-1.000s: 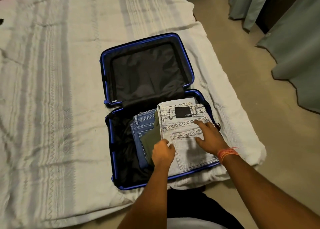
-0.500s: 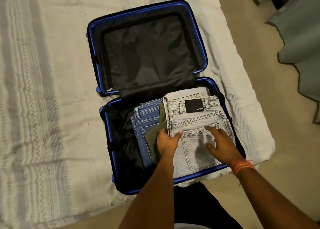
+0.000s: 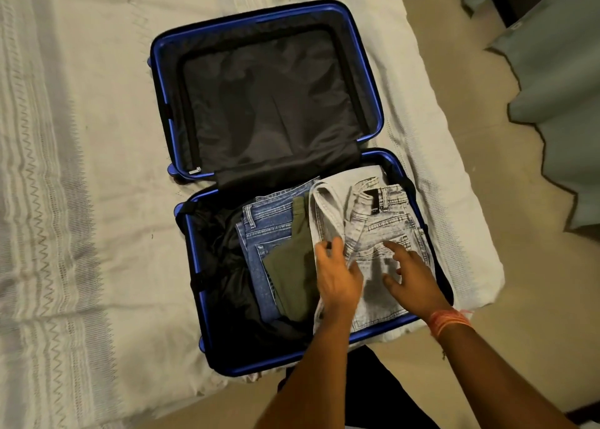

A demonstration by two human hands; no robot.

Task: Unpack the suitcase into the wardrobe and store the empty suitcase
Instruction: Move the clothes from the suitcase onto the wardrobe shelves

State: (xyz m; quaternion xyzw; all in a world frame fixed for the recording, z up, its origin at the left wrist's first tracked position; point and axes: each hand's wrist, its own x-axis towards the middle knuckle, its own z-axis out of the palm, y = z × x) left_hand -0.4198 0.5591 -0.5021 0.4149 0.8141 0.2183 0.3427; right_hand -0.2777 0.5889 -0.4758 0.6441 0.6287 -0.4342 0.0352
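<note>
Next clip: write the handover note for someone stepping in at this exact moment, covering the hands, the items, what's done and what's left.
Left hand: grips the left edge of the folded light grey denim jeans, with that edge raised.
Right hand: open, fingers spread over the same jeans.
Blue hard-shell suitcase: lies open on the white bedspread. Its lid half shows only dark lining. Its lower half holds the grey jeans, folded blue denim jeans and an olive green folded garment lying on the blue pair.
Done: suitcase opened.
Left: move all three garments to the wardrobe (out of view), then store the suitcase.
</note>
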